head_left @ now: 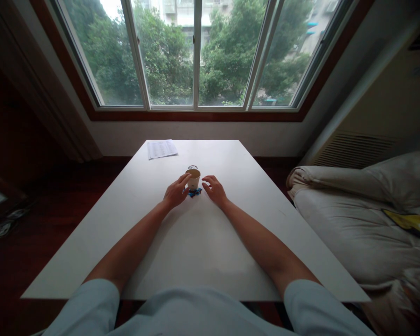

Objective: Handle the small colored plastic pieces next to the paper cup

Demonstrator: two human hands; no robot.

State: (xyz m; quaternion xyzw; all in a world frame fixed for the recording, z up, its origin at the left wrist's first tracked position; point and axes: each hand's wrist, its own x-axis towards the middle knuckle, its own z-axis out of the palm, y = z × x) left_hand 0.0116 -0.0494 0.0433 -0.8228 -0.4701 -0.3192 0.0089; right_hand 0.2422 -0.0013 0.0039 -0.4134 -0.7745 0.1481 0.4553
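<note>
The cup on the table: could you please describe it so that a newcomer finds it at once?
Start at the white table in front of the window. Near its middle, look between the left hand and the right hand. The cup stands there, pale outside and tan inside, the only open-topped vessel, with small blue pieces at its base.

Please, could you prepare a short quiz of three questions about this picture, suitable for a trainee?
1. Open question: Which hand is visibly apart from the cup?
2. True or false: The papers lie on the white table.
3. Multiple choice: What colour are most of the small pieces around the base of the cup?
A) Red
B) Blue
C) Yellow

Key:
1. The right hand.
2. True.
3. B.
</note>
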